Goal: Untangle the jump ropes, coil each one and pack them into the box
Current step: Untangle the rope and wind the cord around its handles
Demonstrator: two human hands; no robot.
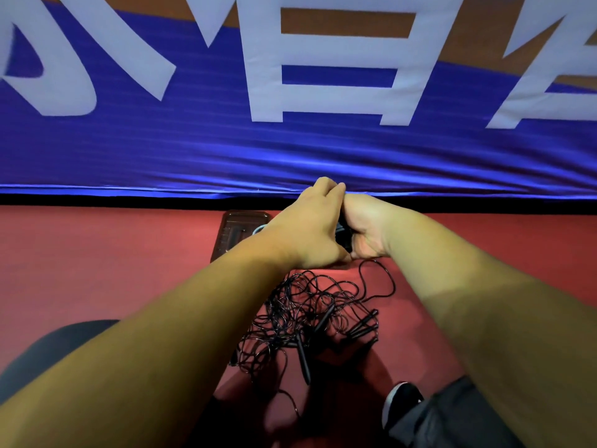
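Observation:
A tangle of thin black jump ropes with several black handles lies on the red floor between my forearms. Both hands meet above and beyond it. My right hand grips a black bundle of rope, from which a strand hangs down into the tangle. My left hand lies against the right hand and the bundle, its fingers curled over the top; the fingertips are hidden. A dark transparent box lies on the floor just left of my hands, partly covered by my left wrist.
A blue banner with large white characters hangs across the back, its lower edge just beyond my hands. My knee in dark fabric is at lower left, and a black shoe with a trouser leg is at lower right.

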